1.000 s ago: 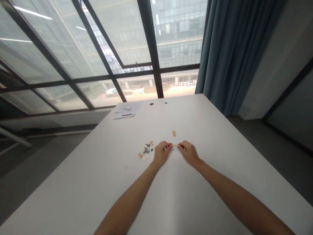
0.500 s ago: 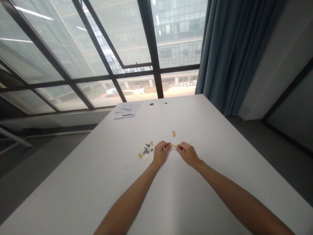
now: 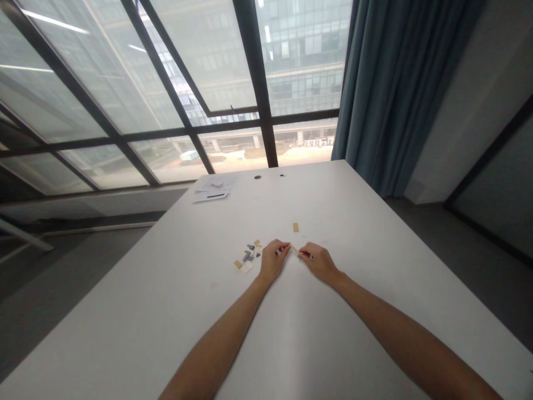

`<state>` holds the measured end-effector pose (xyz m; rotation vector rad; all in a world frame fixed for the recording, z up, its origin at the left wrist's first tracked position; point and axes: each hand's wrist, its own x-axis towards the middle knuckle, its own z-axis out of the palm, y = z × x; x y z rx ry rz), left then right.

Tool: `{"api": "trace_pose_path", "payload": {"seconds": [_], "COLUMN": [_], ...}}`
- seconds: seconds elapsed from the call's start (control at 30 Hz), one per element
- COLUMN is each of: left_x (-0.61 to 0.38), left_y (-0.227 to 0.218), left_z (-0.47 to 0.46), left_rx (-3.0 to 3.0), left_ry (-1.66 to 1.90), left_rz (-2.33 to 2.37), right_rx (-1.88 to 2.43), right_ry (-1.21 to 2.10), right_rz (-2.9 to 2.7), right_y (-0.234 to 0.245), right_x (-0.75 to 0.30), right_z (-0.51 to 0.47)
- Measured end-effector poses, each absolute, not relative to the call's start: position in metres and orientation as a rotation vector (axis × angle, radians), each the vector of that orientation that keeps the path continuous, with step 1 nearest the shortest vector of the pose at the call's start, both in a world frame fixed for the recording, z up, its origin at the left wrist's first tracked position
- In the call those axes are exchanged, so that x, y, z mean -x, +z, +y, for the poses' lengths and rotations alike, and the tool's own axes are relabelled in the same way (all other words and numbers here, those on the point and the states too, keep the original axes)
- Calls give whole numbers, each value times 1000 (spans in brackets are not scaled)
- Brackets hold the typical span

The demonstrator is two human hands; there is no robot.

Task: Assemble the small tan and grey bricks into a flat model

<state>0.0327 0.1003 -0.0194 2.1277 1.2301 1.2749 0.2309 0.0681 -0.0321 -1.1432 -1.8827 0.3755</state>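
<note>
Between my two hands is a small, narrow tan piece (image 3: 293,248), too small to name more exactly. My left hand (image 3: 275,259) pinches its left end with thumb and fingers. The other end sits in the closed fingertips of my right hand (image 3: 318,259). A flat tan rectangular piece (image 3: 295,227) lies on the table just beyond the hands. To the left of my left hand is a loose cluster of small pieces: dark grey ones (image 3: 249,256), a tan one (image 3: 237,264) and a cream one (image 3: 247,268).
The white table (image 3: 166,311) reaches to the window wall. Papers (image 3: 214,189) with a dark bar on them lie at its far left corner. Two small dark round spots (image 3: 257,177) are near the far edge. A blue curtain (image 3: 387,100) hangs beyond the right side.
The narrow tan piece is tilted slightly more, its right end lower, and my right hand has shifted a little left. Both hands keep hold of it. The loose pieces lie as before.
</note>
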Motion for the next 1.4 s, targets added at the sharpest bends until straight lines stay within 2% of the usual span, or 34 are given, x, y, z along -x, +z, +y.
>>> {"api": "trace_pose_path", "payload": {"seconds": [1.4], "left_x": [-32], "left_y": [-19], "left_z": [98], "left_rx": [-2172], "left_ry": [1039], "left_rz": [977], "right_rx": [1085], "right_ry": [456], "right_rz": [-1863], "right_y": [-36], "right_x": [-231], "right_z": [69]}}
